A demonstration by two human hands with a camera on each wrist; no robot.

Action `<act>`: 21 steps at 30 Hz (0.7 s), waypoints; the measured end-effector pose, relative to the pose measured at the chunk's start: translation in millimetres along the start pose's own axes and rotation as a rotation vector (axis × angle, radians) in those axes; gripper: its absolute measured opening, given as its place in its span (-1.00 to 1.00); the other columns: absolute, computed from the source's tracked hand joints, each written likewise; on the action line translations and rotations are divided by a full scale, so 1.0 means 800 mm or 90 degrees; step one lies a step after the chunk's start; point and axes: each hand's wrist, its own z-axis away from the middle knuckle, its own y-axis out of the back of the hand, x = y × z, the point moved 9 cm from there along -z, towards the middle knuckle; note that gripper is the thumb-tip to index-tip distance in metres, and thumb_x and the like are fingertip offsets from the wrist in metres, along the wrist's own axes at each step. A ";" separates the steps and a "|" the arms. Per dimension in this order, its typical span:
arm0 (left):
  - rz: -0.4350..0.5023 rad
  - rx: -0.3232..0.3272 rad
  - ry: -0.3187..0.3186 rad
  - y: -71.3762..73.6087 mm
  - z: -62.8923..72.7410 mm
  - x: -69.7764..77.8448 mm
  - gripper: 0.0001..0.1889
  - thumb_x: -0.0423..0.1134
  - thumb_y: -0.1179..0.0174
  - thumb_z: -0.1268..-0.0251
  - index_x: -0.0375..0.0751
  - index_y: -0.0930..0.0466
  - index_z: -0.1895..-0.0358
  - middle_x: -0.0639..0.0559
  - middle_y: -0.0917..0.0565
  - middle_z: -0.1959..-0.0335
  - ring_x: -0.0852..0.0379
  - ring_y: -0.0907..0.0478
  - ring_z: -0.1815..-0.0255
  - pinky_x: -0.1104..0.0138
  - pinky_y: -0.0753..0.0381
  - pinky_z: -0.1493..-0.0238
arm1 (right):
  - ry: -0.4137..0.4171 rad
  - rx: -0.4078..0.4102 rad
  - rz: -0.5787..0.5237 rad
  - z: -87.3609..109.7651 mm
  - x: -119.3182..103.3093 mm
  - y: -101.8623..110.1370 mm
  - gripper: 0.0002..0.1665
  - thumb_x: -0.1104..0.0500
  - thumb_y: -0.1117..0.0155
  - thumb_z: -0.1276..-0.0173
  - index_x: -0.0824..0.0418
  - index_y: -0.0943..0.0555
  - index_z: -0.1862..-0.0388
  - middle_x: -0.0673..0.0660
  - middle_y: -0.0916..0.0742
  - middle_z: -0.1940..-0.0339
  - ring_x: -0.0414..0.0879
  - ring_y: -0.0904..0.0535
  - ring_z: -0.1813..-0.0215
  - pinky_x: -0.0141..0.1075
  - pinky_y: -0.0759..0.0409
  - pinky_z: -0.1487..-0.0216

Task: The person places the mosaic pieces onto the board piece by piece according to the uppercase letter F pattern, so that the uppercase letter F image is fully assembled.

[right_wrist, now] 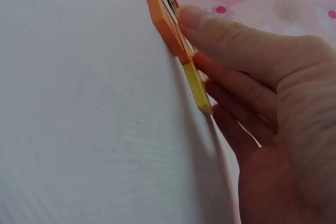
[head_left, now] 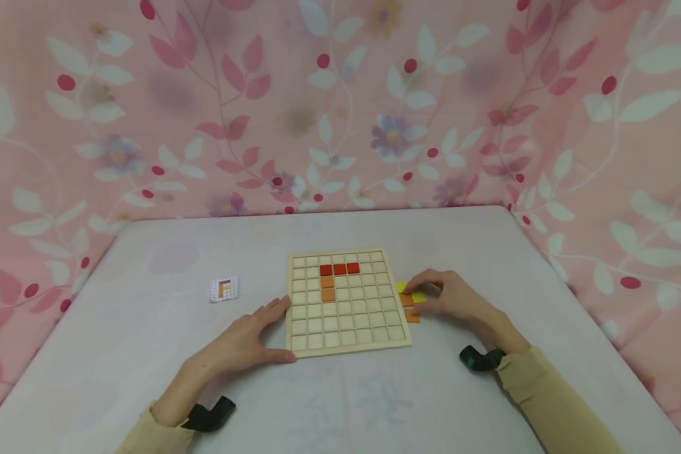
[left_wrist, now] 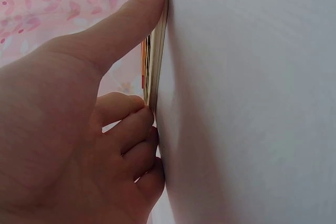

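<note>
A square wooden grid board (head_left: 340, 323) lies on the table. In its upper part, three red tiles (head_left: 339, 270) form a row, with two orange tiles (head_left: 328, 294) below the leftmost. My left hand (head_left: 244, 340) rests along the board's left edge, fingertips at the side and thumb at the near left corner. Just right of the board, my right hand (head_left: 454, 296) pinches an orange square tile (head_left: 407, 300) between thumb and forefinger, low over the table. Another orange tile (head_left: 413, 318) lies nearer me. Yellow tiles (head_left: 419, 296) show partly under the fingers.
A small white card (head_left: 224, 289) with a printed grid and coloured squares lies left of the board. The table (head_left: 352, 403) has a white cloth. Pink floral fabric (head_left: 340, 113) hangs behind and at both sides.
</note>
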 end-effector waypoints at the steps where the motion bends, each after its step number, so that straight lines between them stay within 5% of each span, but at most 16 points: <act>1: 0.000 0.001 0.001 0.000 0.000 -0.001 0.12 0.32 -0.45 0.05 0.01 -0.14 -0.59 -0.10 -0.19 -0.59 -0.26 -0.09 -0.58 -0.27 -0.06 -0.48 | 0.008 -0.008 0.000 -0.001 -0.001 -0.002 -0.52 0.04 -0.65 -0.03 0.03 -0.72 0.03 -0.07 -0.75 0.00 -0.12 -0.60 -0.17 -0.42 -0.36 -0.40; 10: -0.001 0.000 0.003 -0.001 0.000 -0.002 0.12 0.33 -0.44 0.06 0.04 -0.12 -0.59 -0.10 -0.19 -0.59 -0.25 -0.08 -0.59 -0.26 -0.05 -0.49 | 0.049 -0.042 0.010 -0.002 -0.004 -0.007 -0.37 0.04 -0.71 0.06 0.01 -0.68 -0.04 -0.05 -0.69 -0.11 -0.05 -0.52 -0.24 -0.49 -0.30 -0.36; 21: 0.011 -0.004 0.015 -0.001 0.000 -0.002 0.12 0.31 -0.46 0.06 0.05 -0.12 -0.59 -0.10 -0.18 -0.59 -0.24 -0.06 -0.60 -0.27 -0.02 -0.50 | 0.063 0.037 0.073 0.000 -0.004 0.008 -0.48 0.02 -0.64 -0.06 0.04 -0.71 -0.03 -0.05 -0.71 -0.04 -0.11 -0.54 -0.17 -0.53 -0.36 -0.28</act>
